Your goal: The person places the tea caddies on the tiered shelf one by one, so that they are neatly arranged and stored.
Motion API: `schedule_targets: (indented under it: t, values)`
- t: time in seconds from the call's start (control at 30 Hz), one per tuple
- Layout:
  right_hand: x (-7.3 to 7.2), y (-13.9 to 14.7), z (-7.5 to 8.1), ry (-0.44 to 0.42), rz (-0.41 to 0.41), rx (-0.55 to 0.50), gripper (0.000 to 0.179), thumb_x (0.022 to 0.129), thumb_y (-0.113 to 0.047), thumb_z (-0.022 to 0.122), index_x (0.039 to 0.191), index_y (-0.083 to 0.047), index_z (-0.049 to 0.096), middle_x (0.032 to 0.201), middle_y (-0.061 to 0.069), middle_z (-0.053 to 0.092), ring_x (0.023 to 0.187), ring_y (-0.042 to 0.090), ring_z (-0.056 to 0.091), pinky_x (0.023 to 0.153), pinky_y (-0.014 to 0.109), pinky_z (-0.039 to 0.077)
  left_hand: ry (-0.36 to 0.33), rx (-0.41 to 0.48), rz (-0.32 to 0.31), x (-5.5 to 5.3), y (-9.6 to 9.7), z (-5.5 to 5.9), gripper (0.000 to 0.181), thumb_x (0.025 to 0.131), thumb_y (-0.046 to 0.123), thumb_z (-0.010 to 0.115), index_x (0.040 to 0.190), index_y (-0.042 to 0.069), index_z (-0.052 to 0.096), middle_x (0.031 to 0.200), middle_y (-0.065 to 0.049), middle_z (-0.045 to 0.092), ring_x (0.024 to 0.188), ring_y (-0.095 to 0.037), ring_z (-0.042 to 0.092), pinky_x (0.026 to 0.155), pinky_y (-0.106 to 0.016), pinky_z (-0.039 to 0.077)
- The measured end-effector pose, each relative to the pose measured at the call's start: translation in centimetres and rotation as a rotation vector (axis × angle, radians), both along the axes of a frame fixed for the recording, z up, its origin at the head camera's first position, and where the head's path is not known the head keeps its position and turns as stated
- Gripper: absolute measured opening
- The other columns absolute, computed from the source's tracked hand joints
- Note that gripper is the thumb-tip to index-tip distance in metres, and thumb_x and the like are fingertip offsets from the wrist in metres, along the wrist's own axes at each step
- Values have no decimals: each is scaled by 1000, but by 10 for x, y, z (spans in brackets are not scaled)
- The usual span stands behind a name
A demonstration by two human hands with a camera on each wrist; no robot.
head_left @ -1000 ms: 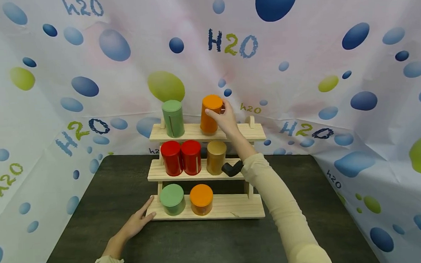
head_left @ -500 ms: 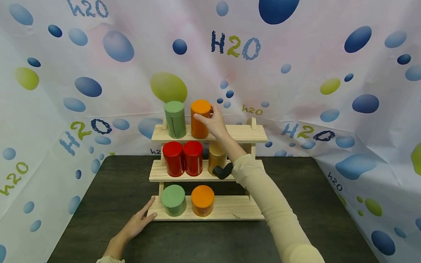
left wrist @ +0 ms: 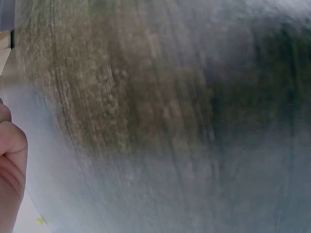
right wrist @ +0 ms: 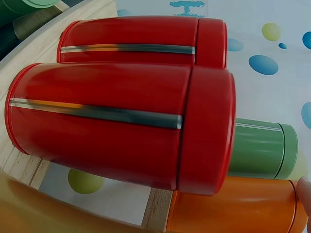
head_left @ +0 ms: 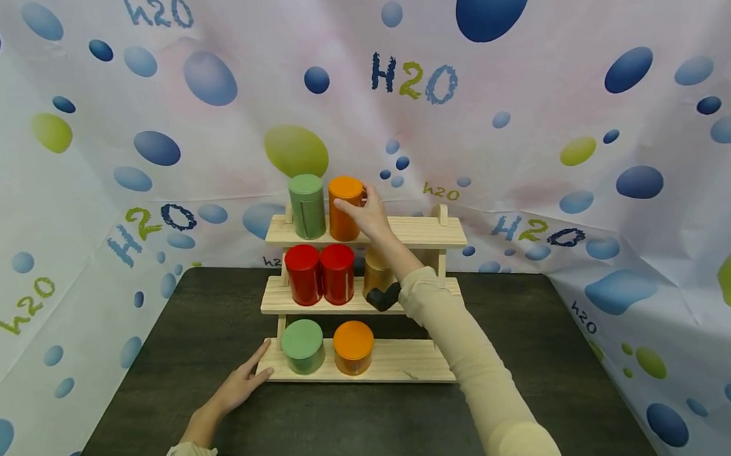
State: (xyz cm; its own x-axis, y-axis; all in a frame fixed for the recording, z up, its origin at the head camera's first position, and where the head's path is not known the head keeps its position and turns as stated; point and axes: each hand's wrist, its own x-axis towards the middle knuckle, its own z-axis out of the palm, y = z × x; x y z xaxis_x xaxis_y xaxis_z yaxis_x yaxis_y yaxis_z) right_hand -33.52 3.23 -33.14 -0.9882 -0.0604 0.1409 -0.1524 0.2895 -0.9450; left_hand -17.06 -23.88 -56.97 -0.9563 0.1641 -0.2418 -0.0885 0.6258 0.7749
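Note:
A three-tier wooden shelf (head_left: 414, 360) stands on the dark table. On its top tier, my right hand (head_left: 370, 214) grips a tall orange canister (head_left: 344, 219), thumb on the front and fingers behind. This canister stands just right of a tall green canister (head_left: 307, 210). In the right wrist view a fingertip shows by the lid of the orange canister (right wrist: 233, 206). My left hand (head_left: 234, 390) rests at the bottom tier's left end, fingers spread and touching the board; in the left wrist view only part of the left hand (left wrist: 12, 160) shows.
The middle tier bears two red canisters (head_left: 337, 273) side by side and a gold canister (head_left: 376, 272), partly behind my right wrist. Below stand a short green canister (head_left: 302, 346) and a short orange canister (head_left: 354, 347). A bubble-print curtain (head_left: 520, 126) hangs behind.
My right hand has moved the tall orange canister left along the top tier, from a raised, slightly tilted pose to upright beside the green one. The left hand keeps its place.

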Motion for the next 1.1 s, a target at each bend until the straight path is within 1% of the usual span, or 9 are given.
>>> schedule_targets:
  t: [0.33,0.6,0.63,0.67,0.73,0.83,0.87,0.93,1.1]
  values:
    - [-3,0,1,21,6,9,66,84,-28,66,137,-6,35,128,14,42,112,27,42,96,36,36,10,1,-7,-1,0,3,71,91,38,54,147,16,17,145,-26,25,77,-17,56,78,-46,42]
    - [-4,-1,1,2,27,14,67,84,-28,66,139,-7,33,131,13,41,112,26,41,96,37,35,17,1,-9,1,-1,1,70,91,37,53,147,15,17,144,-25,26,74,-17,54,78,-45,41]
    - [-3,-1,1,-2,28,12,67,84,-27,66,139,-8,33,132,13,41,112,26,41,96,37,35,13,0,-8,2,-1,1,70,91,37,54,147,15,18,138,-28,35,71,-17,53,76,-43,41]
    - [-3,-1,1,-6,28,8,67,84,-27,66,139,-8,33,132,13,41,112,26,41,96,37,35,12,-1,-9,3,0,1,70,91,37,54,147,15,18,137,-28,37,70,-17,52,75,-42,41]
    - [-3,-1,1,-9,31,3,67,85,-26,65,139,-8,33,132,13,40,112,26,40,96,37,35,8,0,-3,4,1,0,70,91,37,54,147,16,18,123,-26,49,67,-17,50,72,-39,41]
    - [-2,0,0,-7,33,-2,67,84,-26,66,140,-8,32,132,13,40,112,26,40,96,37,35,9,7,9,4,2,0,70,91,36,55,147,15,19,108,-17,54,59,-17,46,66,-34,37]
    - [-2,0,0,-5,33,-7,68,84,-26,66,140,-8,31,132,13,40,112,26,40,96,37,35,13,8,11,4,2,0,70,90,36,55,147,15,20,114,-18,53,59,-17,46,65,-34,37]
    - [-1,1,0,-4,36,-22,69,84,-26,66,141,-9,31,133,13,40,113,26,40,96,38,35,13,4,15,3,2,1,70,90,36,55,147,15,20,107,-17,53,56,-17,43,62,-33,36]
    - [2,7,0,14,37,-55,70,83,-25,68,141,-11,32,133,13,40,117,27,39,97,37,34,26,-16,5,3,1,4,70,90,37,55,147,15,20,123,-26,49,58,-16,45,65,-34,37]
